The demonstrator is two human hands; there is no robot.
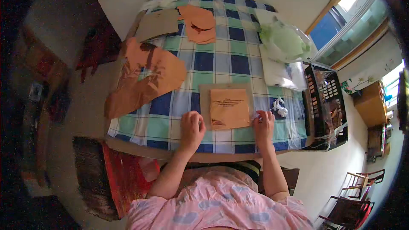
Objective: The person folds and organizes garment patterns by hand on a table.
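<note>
A: Where's the printed pkt (230, 108) vs the hands?
B: Btwn them, flat on a beige sheet (205, 98), near the front edge of the checked cloth (243, 64). L hand (193, 128) is near its lower L side, w/ a small gap. R hand (263, 124) is right by its lower R corner; can't tell if it's touching.
A: State of each?
B: L: fingers curled in loosely, thumb close to index; nothing visible in it, but can't tell if the tips meet. R: fingers bent, tips drawn close by a small pale bit; can't tell if it's pinched.
A: Edges?
B: Pkt sits inside the sheet's L, R & top edges; its bottom edge faces the person, w/ a narrow strip of cloth before the table edge.
A: Room to move?
B: Most is beyond the pkt, bare cloth up the middle. L side has some cloth, then the big brown sheet (159, 76). R side's tighter: white crumpled scraps (279, 107) just past the R hand, then the black crate (326, 102) alongside the table. Far R, a clear bag w/ green in it (283, 41); far L, orange pieces (201, 23) & a beige folder (158, 25).
</note>
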